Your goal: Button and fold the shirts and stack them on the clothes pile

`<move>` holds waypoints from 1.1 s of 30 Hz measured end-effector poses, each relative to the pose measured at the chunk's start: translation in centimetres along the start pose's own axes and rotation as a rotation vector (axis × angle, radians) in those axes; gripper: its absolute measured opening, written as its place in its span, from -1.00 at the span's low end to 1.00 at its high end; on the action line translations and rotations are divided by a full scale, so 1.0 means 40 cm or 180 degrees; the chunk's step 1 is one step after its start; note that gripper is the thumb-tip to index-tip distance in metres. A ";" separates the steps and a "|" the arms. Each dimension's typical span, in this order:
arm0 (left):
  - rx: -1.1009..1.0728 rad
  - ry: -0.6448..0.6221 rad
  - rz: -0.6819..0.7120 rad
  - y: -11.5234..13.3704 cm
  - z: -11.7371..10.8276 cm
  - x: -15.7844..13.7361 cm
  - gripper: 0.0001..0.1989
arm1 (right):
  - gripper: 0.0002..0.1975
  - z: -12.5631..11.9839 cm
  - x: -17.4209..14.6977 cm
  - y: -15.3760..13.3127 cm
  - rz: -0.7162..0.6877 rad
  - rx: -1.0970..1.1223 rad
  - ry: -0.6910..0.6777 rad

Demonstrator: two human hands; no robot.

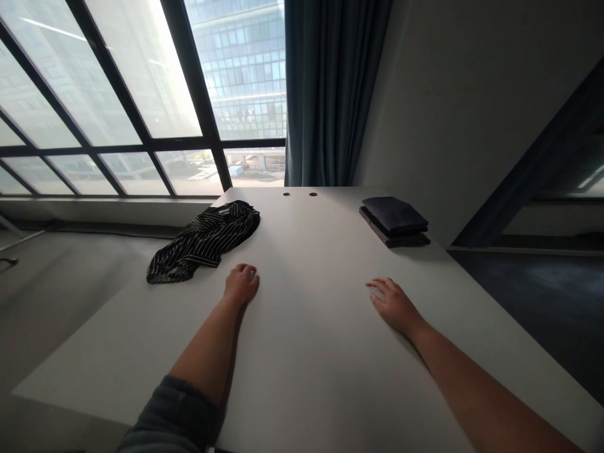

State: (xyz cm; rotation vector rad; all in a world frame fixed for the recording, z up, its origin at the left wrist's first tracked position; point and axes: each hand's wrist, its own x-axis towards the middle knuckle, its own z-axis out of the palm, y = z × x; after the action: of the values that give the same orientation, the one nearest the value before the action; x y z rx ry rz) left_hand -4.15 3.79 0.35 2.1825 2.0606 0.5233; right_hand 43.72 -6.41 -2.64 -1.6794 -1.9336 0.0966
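Note:
My left hand [242, 283] rests on the white table [306, 352], its fingers loosely curved and apart, with nothing seen in it. Just beyond it lies a crumpled black garment with thin white stripes [207, 239], spread along the table's left side. My right hand [391, 303] is low over the table or touching it, fingers spread, holding nothing. Farther back on the right sits a small stack of folded cloth: a dark navy piece [395, 215] on top of a dark grey-brown one [408, 240]. Neither hand touches the garments.
Two round holes [313, 194] pierce the table near its far edge. Behind stand large dark-framed windows [141, 145], a blue curtain [330, 94] and a plain wall [438, 126]. The table's right edge borders a dark floor [528, 296].

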 end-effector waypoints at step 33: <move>0.0171 0.0367 -0.0913 -0.140 -0.098 0.057 -0.60 | -0.60 0.014 -0.024 -0.018 -0.0062 -0.0179 -0.0152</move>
State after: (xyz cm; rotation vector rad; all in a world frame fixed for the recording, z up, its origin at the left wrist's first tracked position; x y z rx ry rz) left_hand -10.63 5.86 2.77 1.8743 2.4198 0.5785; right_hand 42.89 -7.28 -3.18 -1.7085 -2.0047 0.0759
